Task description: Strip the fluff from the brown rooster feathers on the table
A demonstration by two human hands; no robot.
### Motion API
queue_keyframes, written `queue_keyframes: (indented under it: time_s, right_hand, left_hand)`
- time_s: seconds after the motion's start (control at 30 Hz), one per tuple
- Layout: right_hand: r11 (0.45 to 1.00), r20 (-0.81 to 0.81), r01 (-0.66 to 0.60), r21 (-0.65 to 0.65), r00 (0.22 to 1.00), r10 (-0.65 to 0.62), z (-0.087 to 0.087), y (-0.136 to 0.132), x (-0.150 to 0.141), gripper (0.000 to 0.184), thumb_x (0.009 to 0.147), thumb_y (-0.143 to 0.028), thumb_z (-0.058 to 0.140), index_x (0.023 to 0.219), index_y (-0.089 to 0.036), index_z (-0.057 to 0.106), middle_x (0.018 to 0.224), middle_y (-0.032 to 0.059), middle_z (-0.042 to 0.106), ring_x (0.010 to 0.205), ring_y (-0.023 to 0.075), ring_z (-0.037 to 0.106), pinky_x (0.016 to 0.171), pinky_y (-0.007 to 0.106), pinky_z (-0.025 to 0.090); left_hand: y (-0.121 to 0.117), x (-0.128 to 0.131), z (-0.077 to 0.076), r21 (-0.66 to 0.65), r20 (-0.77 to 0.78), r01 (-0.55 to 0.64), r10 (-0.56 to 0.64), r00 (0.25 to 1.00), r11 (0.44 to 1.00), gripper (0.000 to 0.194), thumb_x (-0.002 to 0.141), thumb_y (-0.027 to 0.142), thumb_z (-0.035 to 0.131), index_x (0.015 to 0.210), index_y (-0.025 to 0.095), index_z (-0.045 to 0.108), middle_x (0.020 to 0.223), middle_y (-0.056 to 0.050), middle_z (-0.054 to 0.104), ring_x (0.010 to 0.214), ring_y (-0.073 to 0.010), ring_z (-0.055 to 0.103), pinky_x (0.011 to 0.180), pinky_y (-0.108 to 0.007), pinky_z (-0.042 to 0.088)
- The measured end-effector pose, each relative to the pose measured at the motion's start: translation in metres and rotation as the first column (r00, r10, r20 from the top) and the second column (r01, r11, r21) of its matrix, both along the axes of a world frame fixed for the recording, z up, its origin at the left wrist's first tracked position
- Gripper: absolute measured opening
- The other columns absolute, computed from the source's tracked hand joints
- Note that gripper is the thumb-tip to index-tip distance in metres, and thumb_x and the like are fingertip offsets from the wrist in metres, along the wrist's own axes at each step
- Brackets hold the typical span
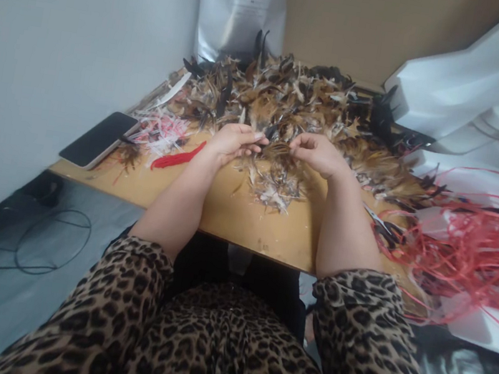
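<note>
Over the near side of a heap of brown and black feathers [302, 94], my two hands work close together. My left hand [237, 142] has thumb and fingers pinched on a dark feather, its other fingers loosely bent. Opposite it, my right hand [316, 153] is closed, thumb against forefinger, on the edge of a brown feather [278, 150] that spans the gap. Blur hides exactly where each fingertip grips. Just below the hands lies a small pile of pale feather scraps [275, 194] on the wooden table [244, 221].
A phone [98, 139], pink and white shreds [159, 132] and a red string bundle [178, 157] lie to the left. Scissors [387, 228] and tangled red strands [470, 254] are at right. A silver bag [241, 15] stands behind, with white packaging [465, 82] at back right.
</note>
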State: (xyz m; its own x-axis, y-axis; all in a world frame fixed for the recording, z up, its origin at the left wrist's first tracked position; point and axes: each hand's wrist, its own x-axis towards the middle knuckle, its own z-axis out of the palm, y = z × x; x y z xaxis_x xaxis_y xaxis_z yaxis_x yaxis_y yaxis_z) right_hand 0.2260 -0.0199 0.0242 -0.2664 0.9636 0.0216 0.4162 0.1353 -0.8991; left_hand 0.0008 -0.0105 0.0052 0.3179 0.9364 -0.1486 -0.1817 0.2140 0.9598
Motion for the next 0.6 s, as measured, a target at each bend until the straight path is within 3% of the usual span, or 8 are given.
queue_keyframes:
  time_s: [0.13, 0.37, 0.6]
  right_hand:
    - [0.997, -0.031, 0.046, 0.055, 0.999, -0.044, 0.0023, -0.0021, -0.0005, 0.009, 0.063, -0.020, 0.064, 0.069, -0.015, 0.059, 0.057, -0.0030, 0.057, 0.054, 0.0089, 0.047, 0.058, 0.024, 0.037]
    - [1.000, -0.129, 0.011, 0.013, 0.992, -0.010, 0.0088, -0.0081, 0.0003, 0.013, 0.061, -0.023, 0.066, 0.070, -0.016, 0.059, 0.056, -0.0019, 0.057, 0.053, 0.0109, 0.051, 0.057, 0.025, 0.038]
    - [0.997, -0.166, 0.071, 0.029, 0.984, -0.066, 0.0066, -0.0066, -0.0001, 0.013, 0.060, -0.022, 0.066, 0.069, -0.016, 0.057, 0.052, -0.0030, 0.054, 0.048, 0.0091, 0.045, 0.052, 0.024, 0.036]
  left_hand:
    - [-0.0010, -0.0006, -0.0005, -0.011, -0.005, 0.063, -0.063, 0.998, 0.998, 0.011, 0.076, 0.019, 0.072, 0.079, 0.010, 0.068, 0.093, -0.010, 0.074, 0.060, -0.0052, 0.065, 0.048, -0.012, 0.044]
    - [-0.0012, 0.0007, 0.0030, -0.039, -0.015, -0.039, 0.038, 0.999, 0.998, 0.011, 0.074, 0.017, 0.073, 0.078, 0.009, 0.068, 0.080, -0.007, 0.073, 0.056, -0.0049, 0.065, 0.046, -0.011, 0.042]
    - [0.0007, -0.0035, -0.0015, -0.076, 0.047, 0.114, -0.110, 0.993, 0.991, 0.010, 0.076, 0.016, 0.072, 0.078, 0.008, 0.066, 0.088, -0.013, 0.074, 0.060, -0.0073, 0.067, 0.051, -0.013, 0.049]
